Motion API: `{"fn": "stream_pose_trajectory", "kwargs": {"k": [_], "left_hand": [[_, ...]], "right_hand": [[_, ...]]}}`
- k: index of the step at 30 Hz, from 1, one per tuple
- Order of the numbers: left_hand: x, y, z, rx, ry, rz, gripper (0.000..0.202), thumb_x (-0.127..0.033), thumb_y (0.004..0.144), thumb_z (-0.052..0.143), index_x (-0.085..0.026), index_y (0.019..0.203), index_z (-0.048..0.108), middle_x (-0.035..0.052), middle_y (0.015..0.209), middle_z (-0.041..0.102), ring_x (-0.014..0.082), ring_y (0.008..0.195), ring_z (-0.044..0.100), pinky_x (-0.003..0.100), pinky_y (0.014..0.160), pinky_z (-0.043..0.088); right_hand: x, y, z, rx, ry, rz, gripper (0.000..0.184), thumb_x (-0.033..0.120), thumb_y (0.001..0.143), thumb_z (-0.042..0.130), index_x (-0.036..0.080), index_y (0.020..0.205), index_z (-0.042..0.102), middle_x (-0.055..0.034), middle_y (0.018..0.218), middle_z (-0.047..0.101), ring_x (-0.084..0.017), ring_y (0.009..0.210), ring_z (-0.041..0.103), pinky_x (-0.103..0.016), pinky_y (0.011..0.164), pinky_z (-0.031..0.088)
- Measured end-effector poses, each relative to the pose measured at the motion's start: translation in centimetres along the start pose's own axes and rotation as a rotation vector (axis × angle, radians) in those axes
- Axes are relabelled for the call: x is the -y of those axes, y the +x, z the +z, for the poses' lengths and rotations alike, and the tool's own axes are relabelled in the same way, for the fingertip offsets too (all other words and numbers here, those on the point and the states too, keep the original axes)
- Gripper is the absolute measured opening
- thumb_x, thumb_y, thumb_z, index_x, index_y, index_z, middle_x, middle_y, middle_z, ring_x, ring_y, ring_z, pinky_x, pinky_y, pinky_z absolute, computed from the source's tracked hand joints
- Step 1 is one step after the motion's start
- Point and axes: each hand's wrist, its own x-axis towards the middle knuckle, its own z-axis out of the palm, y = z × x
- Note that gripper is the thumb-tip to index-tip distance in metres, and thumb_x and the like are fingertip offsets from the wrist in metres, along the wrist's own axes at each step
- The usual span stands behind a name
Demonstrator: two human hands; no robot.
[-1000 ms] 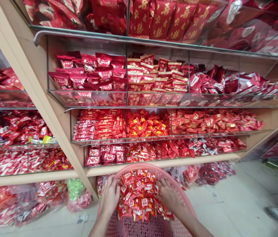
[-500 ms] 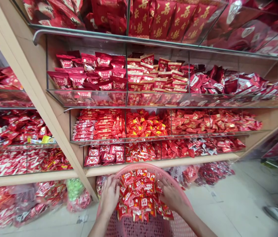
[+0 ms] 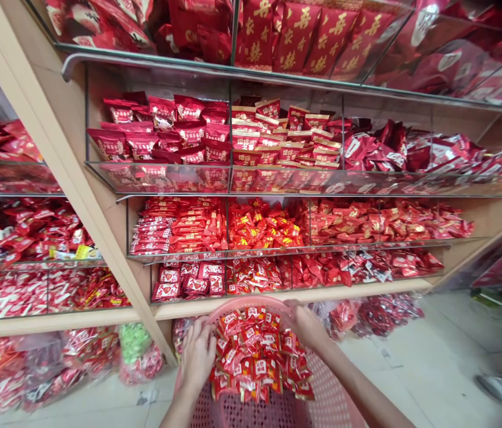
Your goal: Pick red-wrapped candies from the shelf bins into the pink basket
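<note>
Pink perforated plastic forms the basket (image 3: 327, 389) below the shelves (image 3: 188, 306), with the red packets (image 3: 261, 367) heaped inside it. Both forearms reach forward, converging. The left hand (image 3: 200, 351) lies back-up along the heap's left edge, fingers forward and bent at the tips; whether it grasps anything cannot be told. The right hand (image 3: 306, 326) is at the far right rim, wrist angled inward, fingers curled, their grip unclear. Most packets turn their white-printed faces up, long axes varied, some near the right tilting.
</note>
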Motion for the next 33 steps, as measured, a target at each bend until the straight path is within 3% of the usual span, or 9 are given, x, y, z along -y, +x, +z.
{"fn": "stream_pose_trajectory", "kwargs": {"k": [2,5,9,13,18,22,26,31,33], "left_hand": [[0.0,0.0,0.1,-0.008,-0.001,-0.001,0.023,-0.018,0.082,0.04,-0.023,0.092,0.061,0.0033,0.113,0.055,0.0207,0.1,0.051,0.037,0.087,0.042],[0.1,0.0,0.1,-0.015,-0.009,0.0,0.023,-0.018,0.081,0.041,-0.023,0.092,0.061,0.0035,0.114,0.055,0.0205,0.1,0.052,0.037,0.087,0.042],[-0.1,-0.2,0.0,-0.011,-0.023,-0.003,0.023,-0.017,0.081,0.041,-0.023,0.092,0.061,0.0036,0.114,0.055,0.0207,0.101,0.051,0.037,0.087,0.043],[-0.2,-0.3,-0.1,-0.004,-0.027,-0.017,0.024,-0.016,0.081,0.041,-0.023,0.092,0.061,0.0034,0.114,0.055,0.021,0.103,0.051,0.037,0.088,0.042],[-0.3,-0.2,-0.1,-0.006,-0.027,-0.03,0.024,-0.015,0.08,0.042,-0.023,0.091,0.061,0.0034,0.114,0.056,0.0208,0.103,0.051,0.037,0.089,0.042],[-0.3,-0.2,-0.2,-0.001,-0.033,-0.027,0.024,-0.015,0.08,0.042,-0.022,0.091,0.062,0.0039,0.114,0.055,0.0208,0.102,0.051,0.038,0.089,0.042],[-0.3,-0.2,-0.2,-0.001,-0.047,-0.034,0.024,-0.015,0.08,0.041,-0.023,0.091,0.061,0.0039,0.113,0.056,0.0216,0.102,0.051,0.039,0.087,0.042],[-0.1,-0.1,-0.2,-0.095,-0.163,-0.045,0.026,-0.017,0.081,0.04,-0.021,0.097,0.06,0.0057,0.114,0.055,0.0213,0.106,0.051,0.039,0.092,0.041],[-0.1,0.0,-0.2,-0.147,-0.257,-0.032,0.027,-0.019,0.083,0.039,-0.02,0.102,0.058,0.0069,0.114,0.054,0.0206,0.109,0.05,0.039,0.096,0.039]], "right_hand": [[0.7,2.6,-0.4,-0.082,0.199,0.055,0.022,0.027,0.082,0.048,0.019,0.098,0.06,-0.0086,0.096,0.067,-0.018,0.085,0.063,-0.025,0.072,0.043],[1.4,6.7,0.2,-0.147,0.567,0.261,0.01,0.025,0.076,0.056,0.019,0.083,0.061,-0.0043,0.072,0.068,-0.016,0.069,0.064,-0.022,0.063,0.043],[1.7,11.0,2.0,-0.141,0.762,0.47,0.01,0.025,0.08,0.052,0.017,0.083,0.057,-0.0004,0.05,0.061,-0.013,0.04,0.055,-0.021,0.042,0.038],[2.0,13.3,3.4,-0.16,0.904,0.615,0.011,0.025,0.084,0.047,0.015,0.087,0.052,0.0003,0.046,0.059,-0.013,0.036,0.053,-0.02,0.033,0.033],[2.3,14.2,3.8,-0.211,1.019,0.662,0.009,0.025,0.082,0.053,0.016,0.082,0.051,0.0022,0.043,0.055,-0.011,0.034,0.049,-0.018,0.031,0.033],[2.3,13.6,3.2,-0.249,1.076,0.572,0.011,0.026,0.08,0.054,0.018,0.076,0.049,0.003,0.045,0.055,-0.009,0.037,0.049,-0.019,0.034,0.035],[2.3,11.0,1.9,-0.289,1.094,0.422,0.019,0.036,0.079,0.056,0.019,0.077,0.048,0.0036,0.051,0.056,-0.009,0.039,0.048,-0.02,0.038,0.036],[3.3,4.4,0.7,-0.219,1.08,0.065,0.032,0.051,0.078,0.055,0.02,0.079,0.047,0.0049,0.055,0.054,-0.009,0.041,0.047,-0.022,0.041,0.037],[4.1,1.1,1.1,-0.123,1.093,0.048,0.032,0.052,0.08,0.052,0.021,0.079,0.047,0.0051,0.056,0.054,-0.009,0.04,0.046,-0.022,0.04,0.035]]}}
